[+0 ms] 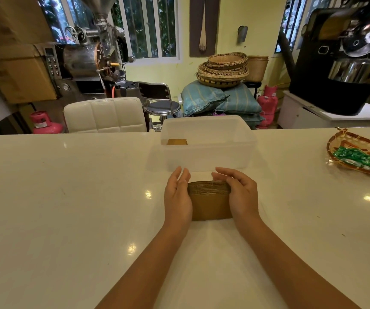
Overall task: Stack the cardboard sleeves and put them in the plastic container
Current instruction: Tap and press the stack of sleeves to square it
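While both hands press its ends, left hand [177, 197] flat-palmed, right hand [242, 192] curled over, the cardboard sleeve stack [209, 200] rests on the white table [68, 186], just near of the plastic container [208, 146].

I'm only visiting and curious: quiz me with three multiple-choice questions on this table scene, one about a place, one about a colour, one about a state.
1. Where does the plastic container stand, seen from the person?
A. Just beyond the stack of cardboard sleeves
B. On the white chair
C. Under the table

2. What colour are the wrapped items in the woven tray at the right?
A. Red
B. Green
C. Blue

3. How do the hands meet the stack?
A. Both are far away from it
B. Only one touches it
C. The left hand and right hand press its two ends

Answers: 1 A, the container sits directly past the stack on the table. 2 B, the wrappers look green. 3 C, one hand flanks each end.
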